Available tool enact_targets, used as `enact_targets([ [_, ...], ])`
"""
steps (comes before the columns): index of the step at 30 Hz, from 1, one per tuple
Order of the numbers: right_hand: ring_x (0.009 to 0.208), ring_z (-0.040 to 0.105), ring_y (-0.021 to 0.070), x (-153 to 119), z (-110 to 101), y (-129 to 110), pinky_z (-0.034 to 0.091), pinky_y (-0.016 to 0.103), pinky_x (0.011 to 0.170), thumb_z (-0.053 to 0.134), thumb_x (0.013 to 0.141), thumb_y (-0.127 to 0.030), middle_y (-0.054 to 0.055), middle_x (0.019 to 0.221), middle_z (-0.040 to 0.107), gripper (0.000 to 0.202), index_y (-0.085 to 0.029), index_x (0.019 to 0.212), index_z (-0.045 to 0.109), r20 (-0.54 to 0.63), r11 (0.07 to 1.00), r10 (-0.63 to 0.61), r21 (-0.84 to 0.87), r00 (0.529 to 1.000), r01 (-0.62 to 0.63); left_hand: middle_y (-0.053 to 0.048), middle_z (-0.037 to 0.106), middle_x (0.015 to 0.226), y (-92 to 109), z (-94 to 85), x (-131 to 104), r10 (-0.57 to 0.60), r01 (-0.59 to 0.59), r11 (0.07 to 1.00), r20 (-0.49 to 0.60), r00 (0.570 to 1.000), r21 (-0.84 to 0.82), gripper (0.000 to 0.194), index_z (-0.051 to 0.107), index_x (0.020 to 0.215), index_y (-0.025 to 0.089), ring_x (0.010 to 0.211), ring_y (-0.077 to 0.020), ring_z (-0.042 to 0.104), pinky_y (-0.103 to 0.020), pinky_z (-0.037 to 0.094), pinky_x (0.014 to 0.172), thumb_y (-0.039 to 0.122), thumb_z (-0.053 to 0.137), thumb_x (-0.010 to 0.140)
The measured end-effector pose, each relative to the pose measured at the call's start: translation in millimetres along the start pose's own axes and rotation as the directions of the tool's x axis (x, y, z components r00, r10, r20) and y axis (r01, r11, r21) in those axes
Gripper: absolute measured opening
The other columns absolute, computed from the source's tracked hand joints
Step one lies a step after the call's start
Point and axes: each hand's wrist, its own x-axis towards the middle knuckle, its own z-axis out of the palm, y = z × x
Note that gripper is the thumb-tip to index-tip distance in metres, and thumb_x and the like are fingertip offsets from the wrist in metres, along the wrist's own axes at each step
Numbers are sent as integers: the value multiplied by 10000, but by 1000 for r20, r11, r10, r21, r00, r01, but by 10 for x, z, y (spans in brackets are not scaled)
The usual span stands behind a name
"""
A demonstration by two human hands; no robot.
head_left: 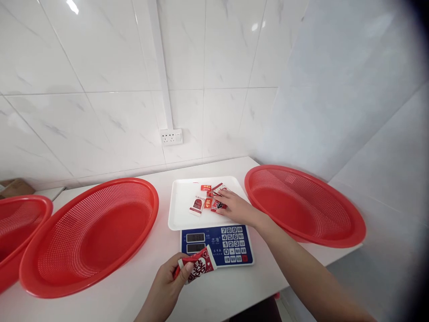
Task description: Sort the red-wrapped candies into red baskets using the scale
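My left hand [172, 277] is closed on a red and white candy packet [201, 267] with dark printed characters, held in front of the scale's displays. Part of another red wrapper shows beneath my left fingers. Over the white tray [177, 217] of the digital scale [217, 243], my right hand [236, 208] reaches in with its fingers spread. Those fingers rest among small wrapped candies, partly hiding a red and black packet [217, 205] and a red and white one [220, 188]. Beside them lie a white "CANDY" packet [197, 205] and small red packets [206, 188].
A red plastic basket [152, 197] stands left of the scale and another red basket [358, 228] right of it. A third basket [48, 208] is cut off at the left edge. Behind the table [214, 286], a wall socket [171, 137] is set in the tiles.
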Motion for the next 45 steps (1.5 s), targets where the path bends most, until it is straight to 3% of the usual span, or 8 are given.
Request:
enact_targets([
  [6,1375,165,267,-74,140,-184,118,446,1114,495,843,-487,33,1443,367,558,-236,1341,457,-16,985,-172,-21,985,171,-22,611,729,-28,-11,-38,-11,12,1000,-17,1000,28,452,617,858,168,674,-149,473,-234,375,620,585,455,793],
  [12,1276,368,251,-143,71,-177,243,416,1062,498,862,-439,58,1251,578,365,-209,1101,649,-111,978,-206,6,972,208,-34,635,749,-27,-7,-23,0,1,1000,-21,1000,29,457,636,856,169,678,-156,489,-237,386,616,587,465,784],
  [16,1083,528,189,24,-69,-136,384,304,924,405,916,-297,51,1134,637,307,-210,1087,645,-212,998,-49,30,976,56,-41,647,779,-11,8,-1,4,-5,1000,-13,1000,-13,473,643,891,168,681,-155,501,-238,400,625,594,474,775],
  [19,1027,551,187,218,-134,-155,412,265,807,424,890,-210,42,1077,654,271,-219,1024,659,-177,991,107,-55,978,-119,-46,659,817,0,23,-6,7,-7,1000,-9,1000,-20,470,644,914,173,687,-154,506,-235,405,625,591,484,771],
  [25,816,612,203,441,-72,-292,385,259,597,479,859,-308,54,917,683,203,-218,911,654,-144,966,223,-100,964,-238,-20,619,707,-43,14,-43,-4,4,1000,-50,999,1,455,640,832,183,616,-136,462,-221,379,569,605,486,760],
  [34,826,615,189,464,20,-355,363,250,600,395,901,-351,32,858,694,301,-226,806,652,-146,975,196,-76,970,-208,-13,585,679,-78,-23,-57,-9,9,1000,-80,997,2,492,629,802,175,593,-130,439,-224,355,555,640,480,740],
  [41,964,566,227,202,4,-344,393,300,792,623,747,-388,55,986,654,200,-214,840,662,-125,988,23,-152,992,-42,-20,602,709,-61,-7,-23,0,0,1000,-38,999,-3,476,627,821,176,633,-144,462,-232,380,594,622,471,758],
  [45,1003,555,231,130,-20,-253,386,320,847,622,745,-335,50,1006,651,141,-219,810,668,-112,987,46,-147,993,-62,-25,620,734,-54,17,3,18,-18,1000,-16,1000,-20,460,633,872,180,666,-155,485,-244,400,633,600,475,769],
])
